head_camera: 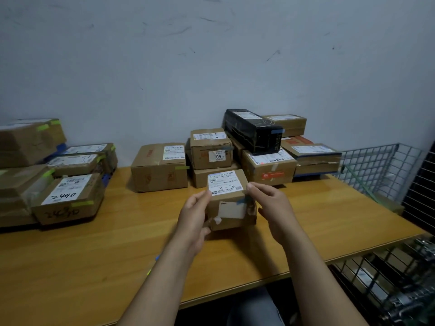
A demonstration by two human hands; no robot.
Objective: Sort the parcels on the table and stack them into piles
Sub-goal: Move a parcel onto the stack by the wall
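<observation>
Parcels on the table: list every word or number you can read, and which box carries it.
"2490", handwritten on the label of the front left box.
"40", on a sticker on the middle stacked box.
Printed shipping labels, including the one on the held box: too small to read.

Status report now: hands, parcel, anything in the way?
Left hand and right hand both grip small parcel. Parcel over table, in front of heap. Way to left piles looks free.
</observation>
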